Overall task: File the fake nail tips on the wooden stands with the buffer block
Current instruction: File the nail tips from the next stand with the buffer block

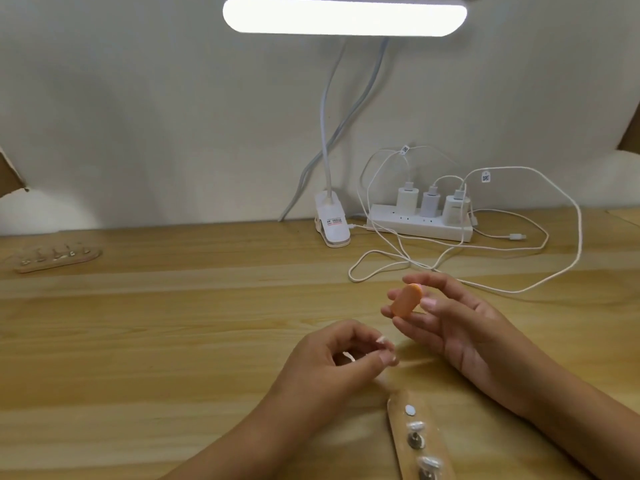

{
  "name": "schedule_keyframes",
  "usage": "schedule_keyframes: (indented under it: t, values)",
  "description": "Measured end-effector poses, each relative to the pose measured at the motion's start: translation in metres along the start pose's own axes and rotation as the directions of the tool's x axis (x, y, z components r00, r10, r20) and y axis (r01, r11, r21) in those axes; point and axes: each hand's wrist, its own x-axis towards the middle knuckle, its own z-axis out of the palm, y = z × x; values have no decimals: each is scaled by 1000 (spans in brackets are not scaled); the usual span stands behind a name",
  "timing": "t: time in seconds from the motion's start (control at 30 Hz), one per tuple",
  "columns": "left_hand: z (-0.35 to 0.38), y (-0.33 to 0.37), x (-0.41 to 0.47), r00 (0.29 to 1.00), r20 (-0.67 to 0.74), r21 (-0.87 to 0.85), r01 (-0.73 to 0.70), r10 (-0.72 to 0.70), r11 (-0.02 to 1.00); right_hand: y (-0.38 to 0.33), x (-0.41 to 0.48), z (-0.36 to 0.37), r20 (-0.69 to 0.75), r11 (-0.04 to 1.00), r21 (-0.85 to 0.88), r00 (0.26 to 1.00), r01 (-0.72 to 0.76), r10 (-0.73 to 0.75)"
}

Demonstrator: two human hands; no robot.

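Over the middle of the wooden table (207, 306), the person's two hands are raised close together but apart. The right hand (460, 327) holds the orange buffer block (406, 301) upright, pinched between the thumb and the fingertips, with the other fingers loosely spread beneath it. The left hand (332, 362) is curled, its thumb and forefinger pinching a small pale nail tip (381, 340), which is too blurred to make out well.

Just below the hands, at the near edge, lies a wooden stand (398, 420) with clear nail tips (415, 427) sitting on a row of metal pegs. A second wooden stand (55, 260) with its own little tips rests well off to the far left. At the back, a clip-on lamp (344, 15) glows above a white power strip (419, 226) holding three chargers, and white cables (519, 249) loop across the table behind the hands.
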Motion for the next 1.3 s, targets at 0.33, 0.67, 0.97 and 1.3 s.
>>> schedule_keyframes:
  t: [0.33, 0.67, 0.97, 1.3]
  values:
    - [-4, 1, -3, 1000, -1, -100, -6, 6, 995, 19, -15, 14, 161, 739, -529, 905, 417, -395]
    - [-6, -2, -3, 997, 25, 32, -69, 68, 997, 16, -17, 17, 190, 583, -691, 885, 428, -424]
    - [-5, -5, -1, 995, 32, -3, -96, 96, 995, 14, -19, 14, 272, 481, -735, 857, 478, -438]
    - [-5, -4, -2, 993, -4, -7, -114, 114, 993, 17, -19, 12, 367, 321, -770, 794, 552, -484]
